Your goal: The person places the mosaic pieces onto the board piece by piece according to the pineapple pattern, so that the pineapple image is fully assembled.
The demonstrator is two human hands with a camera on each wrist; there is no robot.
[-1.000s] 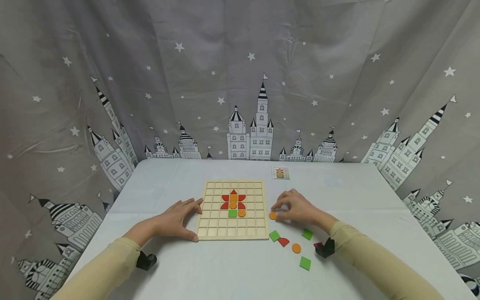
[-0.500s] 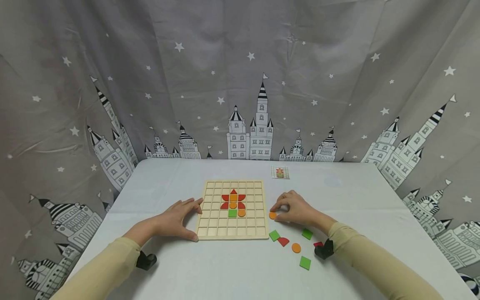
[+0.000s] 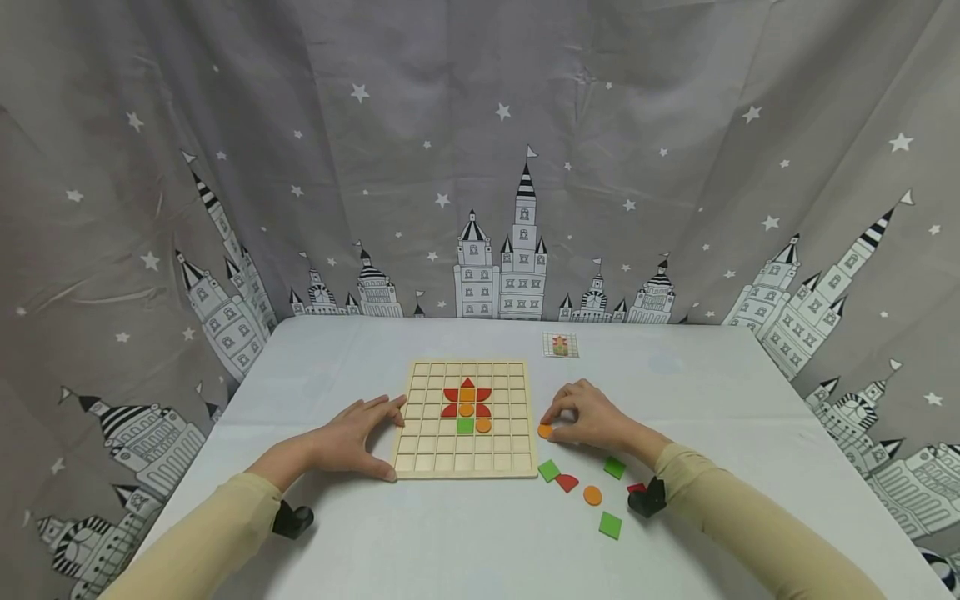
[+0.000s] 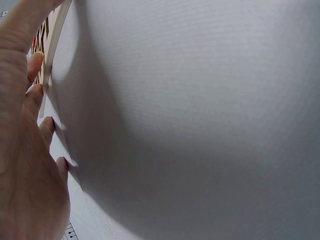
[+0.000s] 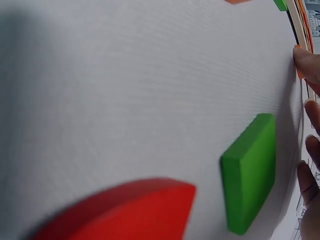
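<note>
Orange disc (image 3: 544, 431) is just beside the right edge of the board (image 3: 482, 444), to the left of my right hand (image 3: 590, 414), which pinches it. Being round, it has no long axis. My left hand (image 3: 351, 438), spread wide, touches the opposite edge, farther away.

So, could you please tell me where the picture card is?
In the head view, the picture card lies on the table beyond the right hand, past the far right corner of the wooden board.
</note>
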